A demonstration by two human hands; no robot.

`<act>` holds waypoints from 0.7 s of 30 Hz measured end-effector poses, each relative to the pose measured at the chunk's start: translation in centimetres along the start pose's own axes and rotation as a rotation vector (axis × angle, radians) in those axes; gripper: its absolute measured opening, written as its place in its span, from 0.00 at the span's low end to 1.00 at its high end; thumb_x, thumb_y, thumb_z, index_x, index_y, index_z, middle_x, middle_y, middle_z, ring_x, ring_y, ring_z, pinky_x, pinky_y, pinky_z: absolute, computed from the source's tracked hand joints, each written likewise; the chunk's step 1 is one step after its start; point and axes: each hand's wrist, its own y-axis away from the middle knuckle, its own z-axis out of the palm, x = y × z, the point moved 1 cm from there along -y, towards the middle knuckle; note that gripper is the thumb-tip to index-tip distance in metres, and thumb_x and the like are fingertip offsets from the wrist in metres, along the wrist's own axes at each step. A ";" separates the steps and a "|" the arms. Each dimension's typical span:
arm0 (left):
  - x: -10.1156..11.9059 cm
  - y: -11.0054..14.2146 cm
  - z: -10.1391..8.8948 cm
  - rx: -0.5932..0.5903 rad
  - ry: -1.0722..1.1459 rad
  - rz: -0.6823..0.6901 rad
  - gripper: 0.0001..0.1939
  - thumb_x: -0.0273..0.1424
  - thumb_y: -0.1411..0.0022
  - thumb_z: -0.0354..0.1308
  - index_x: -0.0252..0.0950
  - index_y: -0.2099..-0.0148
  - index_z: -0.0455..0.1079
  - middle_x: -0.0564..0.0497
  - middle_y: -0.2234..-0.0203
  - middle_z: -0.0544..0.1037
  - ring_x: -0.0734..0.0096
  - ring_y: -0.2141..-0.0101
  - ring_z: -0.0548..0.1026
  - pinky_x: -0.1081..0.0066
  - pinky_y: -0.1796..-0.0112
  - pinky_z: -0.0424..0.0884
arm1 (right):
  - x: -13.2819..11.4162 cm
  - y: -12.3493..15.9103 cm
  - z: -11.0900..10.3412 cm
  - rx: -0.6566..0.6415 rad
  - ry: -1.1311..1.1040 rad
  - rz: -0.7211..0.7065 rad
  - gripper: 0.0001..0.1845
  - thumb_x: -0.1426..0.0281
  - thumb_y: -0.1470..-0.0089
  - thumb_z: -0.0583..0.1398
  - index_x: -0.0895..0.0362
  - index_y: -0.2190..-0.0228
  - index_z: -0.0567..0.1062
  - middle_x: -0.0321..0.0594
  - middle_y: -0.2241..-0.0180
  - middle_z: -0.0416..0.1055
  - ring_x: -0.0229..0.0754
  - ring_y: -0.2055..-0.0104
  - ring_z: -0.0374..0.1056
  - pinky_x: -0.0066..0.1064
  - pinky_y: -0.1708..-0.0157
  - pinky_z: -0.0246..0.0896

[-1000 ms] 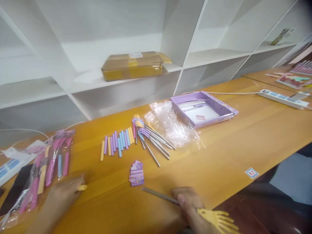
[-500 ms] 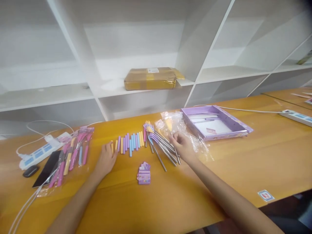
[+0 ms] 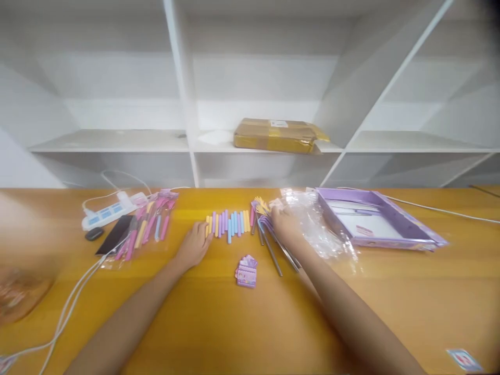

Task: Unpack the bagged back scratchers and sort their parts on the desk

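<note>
My left hand (image 3: 193, 247) lies flat on the wooden table (image 3: 390, 291) with its fingers stretched out. The fingertips touch the left end of a row of several pastel sleeves (image 3: 230, 223), by a yellow one. My right hand (image 3: 285, 225) rests with curled fingers on a bundle of metal rods (image 3: 273, 252), at their end with small coloured hand-shaped heads. A small stack of purple cards (image 3: 246, 272) lies between my two arms, untouched.
Crumpled clear plastic (image 3: 324, 232) and an open purple box (image 3: 394, 244) lie right of the rods. On the left are bagged pink and yellow sticks (image 3: 150, 226), a black phone (image 3: 115, 240), a power strip (image 3: 109, 214) and cables. A brown parcel (image 3: 279, 134) sits on the white shelf.
Both hands moved from the near table edge up to the sleeves and rods. The yellow sleeve and the rod they carried now lie with the others. The view has swung left.
</note>
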 end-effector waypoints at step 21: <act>-8.6 -3.9 -10.0 0.220 -0.267 -0.347 0.13 0.29 0.28 0.52 0.35 0.49 0.77 0.37 0.45 0.78 0.41 0.40 0.67 0.48 0.38 0.61 | -0.3 8.2 -0.1 0.256 -0.718 -0.188 0.20 0.56 0.28 0.54 0.52 0.69 0.75 0.37 0.73 0.74 0.44 0.72 0.68 0.34 0.69 0.58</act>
